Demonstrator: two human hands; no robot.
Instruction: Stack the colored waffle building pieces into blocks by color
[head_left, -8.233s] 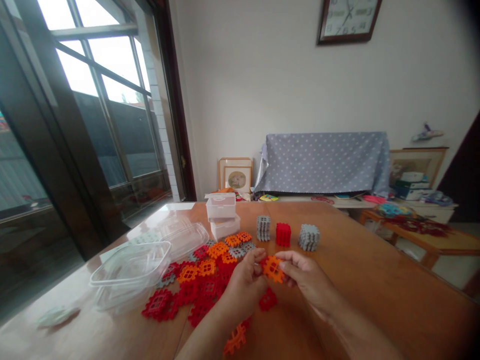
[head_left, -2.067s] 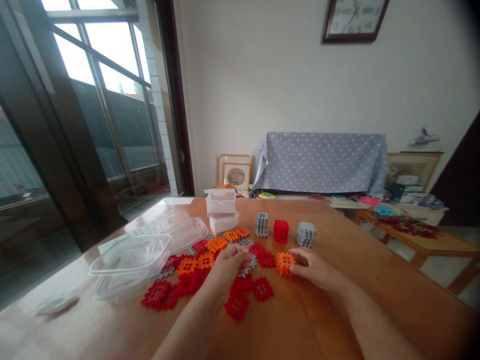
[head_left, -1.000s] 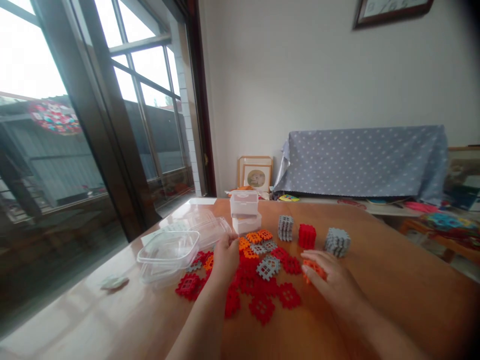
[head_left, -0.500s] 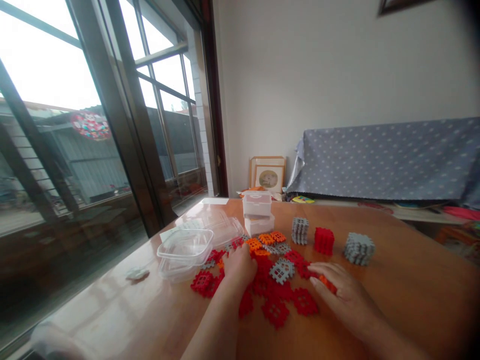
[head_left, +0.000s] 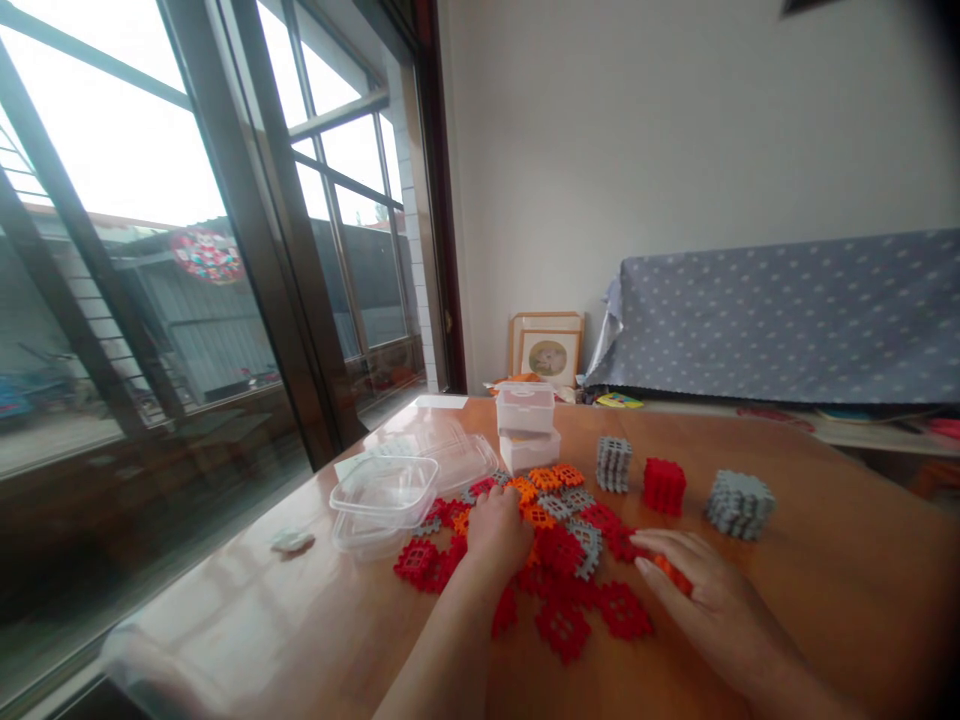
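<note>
My left hand [head_left: 499, 532] reaches into a loose pile of plastic interlocking tiles, its fingers bent down among them. Whatever its fingertips grip is hidden behind the knuckles. Close beside it lie orange tiles [head_left: 538, 517] and a red tile [head_left: 559, 549] resting partly over a grey tile [head_left: 589, 547]. On the right of the pile, my right hand [head_left: 697, 580] is closed round a short stack of orange tiles [head_left: 670, 574], held low over the table. Its fingertips are beside a red tile [head_left: 621, 543] at the pile's edge.
Behind my right hand stand a grey tile stack [head_left: 613, 465], a red stack [head_left: 664, 487] and a wider grey stack [head_left: 740, 505]. Clear plastic tubs [head_left: 384, 492] and lids sit left of the pile. Two stacked white boxes [head_left: 528, 425] stand behind it. A small pale packet [head_left: 292, 541] lies at left.
The view has turned slightly left. A red tile now covers part of the grey tiles in the middle of the pile. My right hand keeps the orange stack in nearly the same place.
</note>
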